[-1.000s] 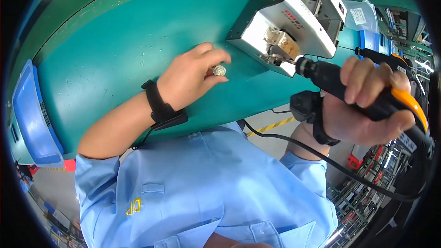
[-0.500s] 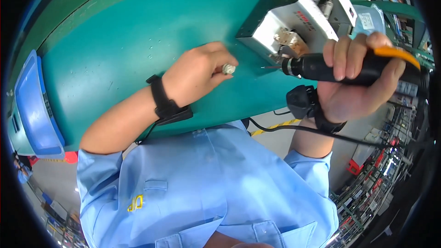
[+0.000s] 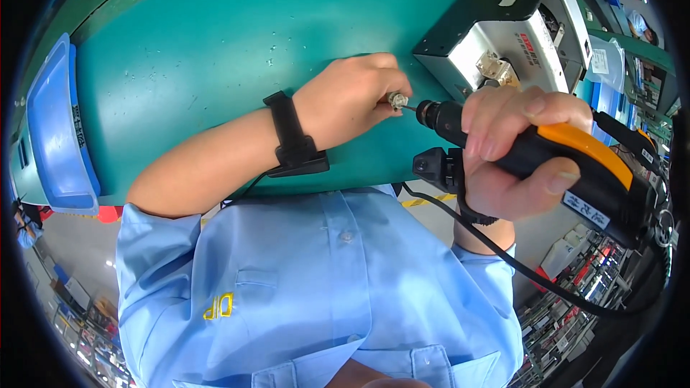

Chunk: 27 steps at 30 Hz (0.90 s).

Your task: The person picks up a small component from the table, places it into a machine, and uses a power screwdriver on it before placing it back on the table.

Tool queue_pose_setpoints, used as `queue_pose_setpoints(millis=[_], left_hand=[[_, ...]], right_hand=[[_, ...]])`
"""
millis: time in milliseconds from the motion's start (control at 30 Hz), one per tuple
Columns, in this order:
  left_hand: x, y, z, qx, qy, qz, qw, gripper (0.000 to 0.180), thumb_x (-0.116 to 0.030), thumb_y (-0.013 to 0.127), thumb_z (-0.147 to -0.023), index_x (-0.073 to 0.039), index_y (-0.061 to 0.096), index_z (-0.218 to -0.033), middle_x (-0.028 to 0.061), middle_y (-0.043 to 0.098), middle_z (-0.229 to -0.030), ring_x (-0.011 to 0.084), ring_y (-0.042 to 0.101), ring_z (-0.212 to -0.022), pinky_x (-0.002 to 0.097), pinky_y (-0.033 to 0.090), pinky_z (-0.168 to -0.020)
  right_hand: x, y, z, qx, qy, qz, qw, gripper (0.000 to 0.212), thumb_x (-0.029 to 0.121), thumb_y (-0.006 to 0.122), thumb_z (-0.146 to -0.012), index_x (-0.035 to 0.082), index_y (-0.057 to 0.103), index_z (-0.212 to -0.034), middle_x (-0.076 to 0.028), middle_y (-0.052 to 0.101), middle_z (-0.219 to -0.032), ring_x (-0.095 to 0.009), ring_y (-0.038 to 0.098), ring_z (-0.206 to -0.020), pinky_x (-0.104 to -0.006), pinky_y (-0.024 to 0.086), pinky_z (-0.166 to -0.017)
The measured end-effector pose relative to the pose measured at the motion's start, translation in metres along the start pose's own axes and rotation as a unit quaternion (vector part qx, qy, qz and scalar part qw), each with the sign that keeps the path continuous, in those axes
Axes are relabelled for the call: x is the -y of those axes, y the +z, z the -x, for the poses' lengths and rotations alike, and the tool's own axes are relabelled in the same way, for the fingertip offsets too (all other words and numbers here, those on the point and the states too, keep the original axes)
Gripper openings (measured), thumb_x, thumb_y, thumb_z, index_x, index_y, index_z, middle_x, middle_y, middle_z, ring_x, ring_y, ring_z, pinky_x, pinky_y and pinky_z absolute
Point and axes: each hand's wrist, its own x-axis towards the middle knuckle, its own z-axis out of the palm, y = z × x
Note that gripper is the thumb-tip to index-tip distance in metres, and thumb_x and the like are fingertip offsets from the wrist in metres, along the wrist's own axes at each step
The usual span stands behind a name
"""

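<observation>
My left hand (image 3: 352, 97) is closed, pinching a small silvery metal part (image 3: 397, 100) between thumb and fingers above the green mat. In my right hand (image 3: 514, 147) is a black electric screwdriver (image 3: 607, 194) with an orange lever, held roughly level and aimed left. Its thin bit (image 3: 409, 108) reaches the near side of the metal part; whether it is seated in it I cannot tell. Just beyond my right hand stands a silver and black box-shaped machine (image 3: 471, 43) with a brass-coloured fitting (image 3: 496, 68) on its front. Both wrists wear black straps with small devices.
A blue plastic bin (image 3: 61, 129) sits at the left end of the green table mat (image 3: 215, 50). From the screwdriver a black cable (image 3: 532, 276) loops below my right wrist. A clear plastic bag (image 3: 607, 65) with a label lies to the right of the machine. Crowded shelving lines the right edge.
The screwdriver has come left and its bit now meets the metal part, where before there was a gap. My left hand has shifted right in the picture, and the machine appears further right.
</observation>
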Motion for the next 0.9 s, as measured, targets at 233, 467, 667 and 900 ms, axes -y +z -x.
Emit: queue_pose_setpoints(millis=[233,467,667,900], left_hand=[[0.001,0.0,-0.003,0.0,0.007,-0.004,1.0,0.02,0.002,0.069,-0.069,-0.004,0.063,-0.087,0.0112,0.058,-0.085,0.0299,0.06,-0.078,0.0384,0.05,-0.067],[0.011,0.001,0.01,-0.013,0.068,-0.069,0.995,0.017,-0.007,0.066,-0.076,-0.006,0.06,-0.092,0.0127,0.057,-0.089,0.0326,0.059,-0.08,0.0412,0.049,-0.069],[0.01,-0.099,-0.014,-0.126,-0.051,-0.141,0.981,0.018,-0.016,0.065,-0.081,-0.004,0.06,-0.093,0.0159,0.059,-0.093,0.0352,0.06,-0.085,0.0436,0.048,-0.075],[0.074,-0.258,-0.017,-0.279,-0.244,-0.162,0.914,0.039,-0.026,0.069,-0.079,0.0,0.059,-0.106,0.02,0.058,-0.103,0.0363,0.057,-0.099,0.0412,0.047,-0.086]], right_hand=[[-0.009,-0.003,-0.001,0.06,-0.015,0.026,0.998,0.048,0.049,0.056,-0.087,0.005,0.042,-0.097,-0.002,0.047,-0.057,-0.014,0.046,-0.045,-0.0283,0.04,-0.048],[-0.02,0.006,0.013,-0.071,-0.004,0.0,0.997,0.049,0.051,0.052,-0.089,0.005,0.044,-0.101,0.001,0.038,-0.053,-0.009,0.034,-0.046,-0.0262,0.029,-0.047],[0.064,-0.039,-0.003,0.006,-0.2,0.157,0.967,0.021,0.033,0.041,-0.099,0.022,0.045,-0.116,-0.004,0.045,-0.077,-0.013,0.035,-0.045,-0.0265,0.03,-0.037],[0.039,0.004,-0.021,-0.208,-0.246,0.073,0.944,0.02,0.035,0.047,-0.095,0.021,0.046,-0.109,-0.005,0.045,-0.072,-0.014,0.035,-0.046,-0.0264,0.03,-0.041]])
